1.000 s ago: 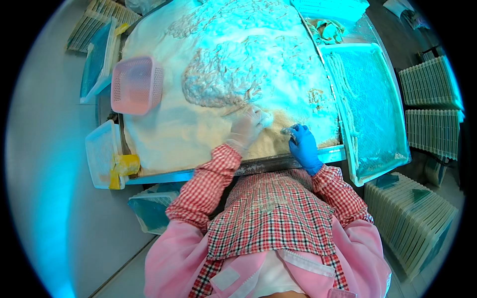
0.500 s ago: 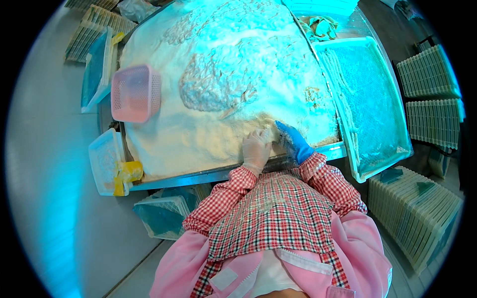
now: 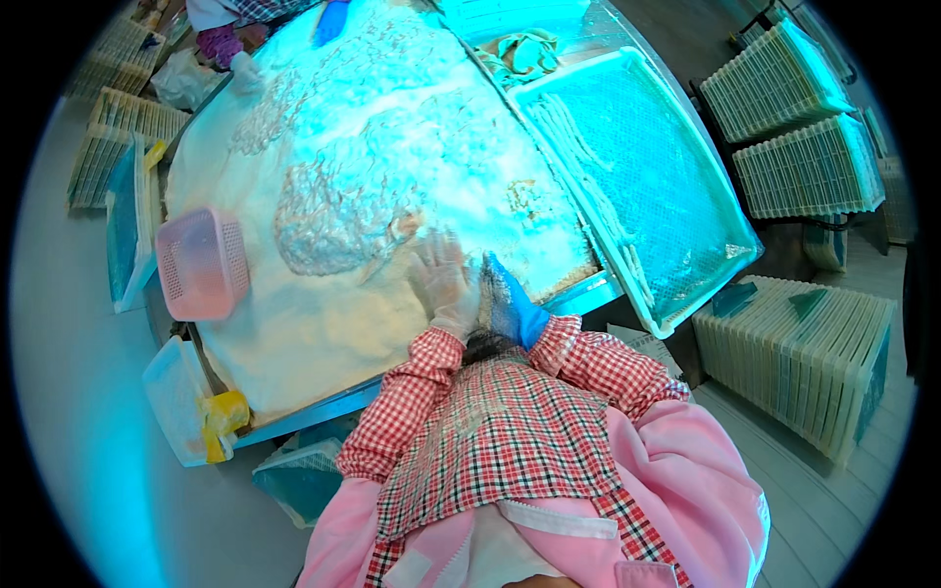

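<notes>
Crumbs (image 3: pixel 323 323) cover the whole table (image 3: pixel 304 416) as a pale, floury bed, and both hands rest on them at the near edge, just in front of the person's chest. Only the head view shows this. The left hand (image 3: pixel 446 284), in a thin clear glove, lies flat with fingers spread and apart, palm down on the crumbs; it grips nothing. The right hand (image 3: pixel 510 299), in a blue glove, stands on its edge right beside the left, touching or nearly touching it, fingers straight and dusted with crumbs; it too holds nothing that can be seen. Just beyond the left hand lies a heap (image 3: pixel 333 211) of coated pieces, paler and lumpier than the bed around it. A second, thinner patch of pieces lies farther up the table.

A pink basket (image 3: pixel 201 265) sits on the crumbs at the left side of the table, well apart from the hands. To the right of the table, a mesh tray (image 3: pixel 667 196) holds rows of coated pieces along its left side. Stacks of ribbed trays (image 3: pixel 794 363) stand on the floor at right. At the far end of the table, another person's blue glove (image 3: pixel 331 20) reaches over the crumbs.
</notes>
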